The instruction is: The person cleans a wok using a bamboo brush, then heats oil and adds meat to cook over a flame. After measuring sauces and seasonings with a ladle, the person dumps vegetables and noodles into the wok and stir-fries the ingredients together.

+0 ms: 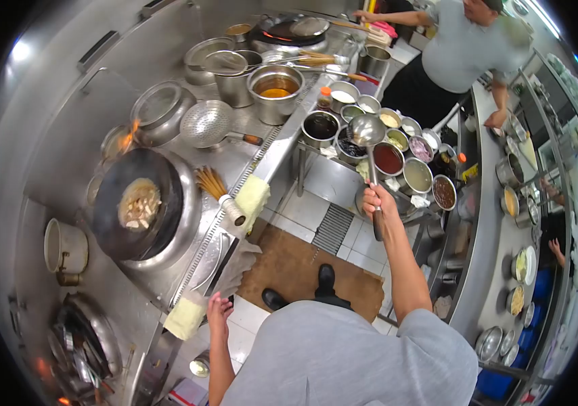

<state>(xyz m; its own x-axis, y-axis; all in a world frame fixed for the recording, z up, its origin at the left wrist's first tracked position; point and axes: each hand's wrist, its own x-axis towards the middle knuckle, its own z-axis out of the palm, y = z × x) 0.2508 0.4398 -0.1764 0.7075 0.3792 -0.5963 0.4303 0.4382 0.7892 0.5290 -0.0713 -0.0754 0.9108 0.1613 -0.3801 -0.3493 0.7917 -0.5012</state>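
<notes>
My right hand [378, 203] grips the long handle of a steel ladle [367, 130], whose bowl hovers over a cluster of sauce and seasoning bowls [389, 158] on a side stand. My left hand [218, 312] hangs open near the stove's front edge, close to a yellow cloth [186, 317], holding nothing. A black wok [135, 203] with pale food in its middle sits on the burner at the left.
A bamboo brush [216, 189] and another yellow cloth [253, 197] lie on the stove rim. A perforated strainer [208, 124], pots and a bowl of amber liquid [275, 86] stand behind. Another person [466, 44] works at the far counter. A brown floor mat [296, 265] lies below.
</notes>
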